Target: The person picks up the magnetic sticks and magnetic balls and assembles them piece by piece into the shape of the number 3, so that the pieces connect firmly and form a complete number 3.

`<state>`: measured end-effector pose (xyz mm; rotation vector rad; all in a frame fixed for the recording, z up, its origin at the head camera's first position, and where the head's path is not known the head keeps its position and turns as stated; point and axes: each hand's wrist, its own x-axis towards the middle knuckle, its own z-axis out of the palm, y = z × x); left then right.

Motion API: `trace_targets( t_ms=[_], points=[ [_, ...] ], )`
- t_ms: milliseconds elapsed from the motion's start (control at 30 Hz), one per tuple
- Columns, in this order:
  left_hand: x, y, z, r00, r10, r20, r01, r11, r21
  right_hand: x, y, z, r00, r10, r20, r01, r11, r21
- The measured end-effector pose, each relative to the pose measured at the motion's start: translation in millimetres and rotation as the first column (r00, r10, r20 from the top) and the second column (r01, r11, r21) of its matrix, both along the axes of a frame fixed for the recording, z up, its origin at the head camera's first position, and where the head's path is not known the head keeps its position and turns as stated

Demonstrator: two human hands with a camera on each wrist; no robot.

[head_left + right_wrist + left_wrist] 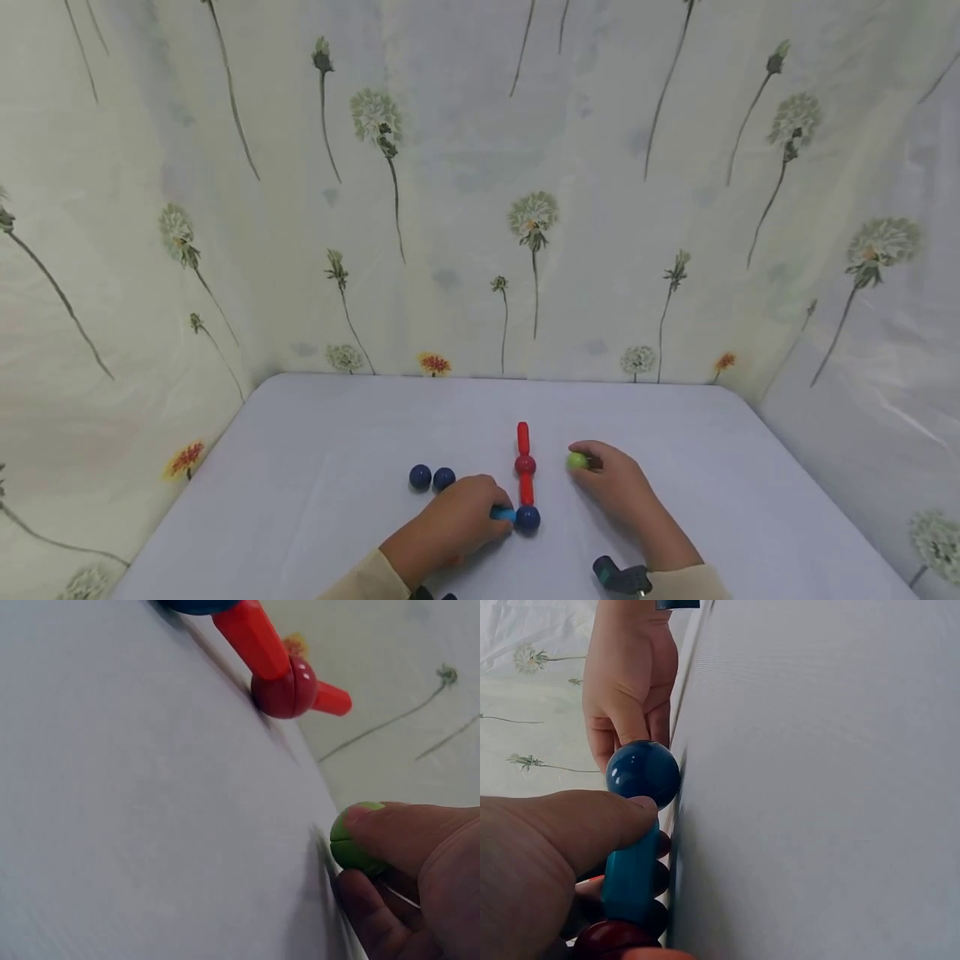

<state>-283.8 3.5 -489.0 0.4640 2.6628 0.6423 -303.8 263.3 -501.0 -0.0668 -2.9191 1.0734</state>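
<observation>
Apparently part-built at lower centre of the head view, with red rods (pixel 523 437), red ball (pixel 525 465) and dark blue ball (pixel 528 520) joined, light-blue rod (pixel 504 514) gripped in left hand (pixel 459 518), green ball (pixel 577 462) pinched unattached in right hand (pixel 617 482), and two navy balls (pixel 420 477) loose further left.

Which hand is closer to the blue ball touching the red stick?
The left hand: it's just left of that blue ball, holding the light-blue stick. The right hand is farther, to the right, pinching the green ball.
</observation>
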Motion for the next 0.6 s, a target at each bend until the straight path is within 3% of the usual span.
trace_targets(
  t_ms=[400, 600],
  points=[
    [-0.9, -3.3, 1.8, 1.0, 0.0, -0.001, 0.0, 1.0, -0.007, -20.6, -37, 9.6, 0.998, 0.046, -0.03, -0.046, 0.999, 0.004],
    [-1.0, -1.3, 1.6, 1.0, -0.01, -0.001, 0.01, 1.0, 0.01, -36.6, -43, 23.3, 0.99, 0.09, -0.104, -0.085, 0.995, 0.052]
  ],
)
